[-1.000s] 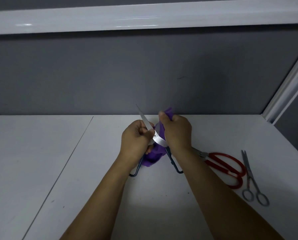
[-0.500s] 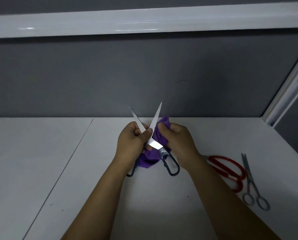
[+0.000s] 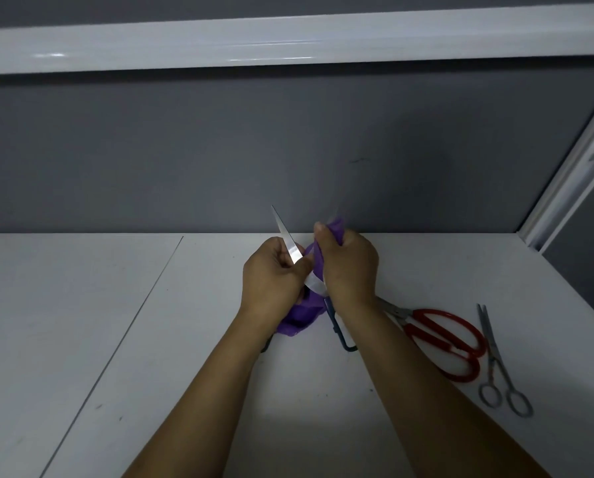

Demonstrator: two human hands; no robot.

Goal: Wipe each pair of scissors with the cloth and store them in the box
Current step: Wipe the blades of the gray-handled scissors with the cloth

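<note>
Since a moment ago my right hand (image 3: 350,267) has slid the cloth (image 3: 302,317) up one blade, pinching it. My left hand (image 3: 271,274), just beside, grips the scissors (image 3: 287,236) by the other blade. I should wipe toward the tip, fingers behind the edge.

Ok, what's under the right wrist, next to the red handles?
The red scissors lie with their blades under the wrist of the right hand: only the pivot end shows, the tips are covered. A dark handle loop of the held scissors sticks out there.
</note>
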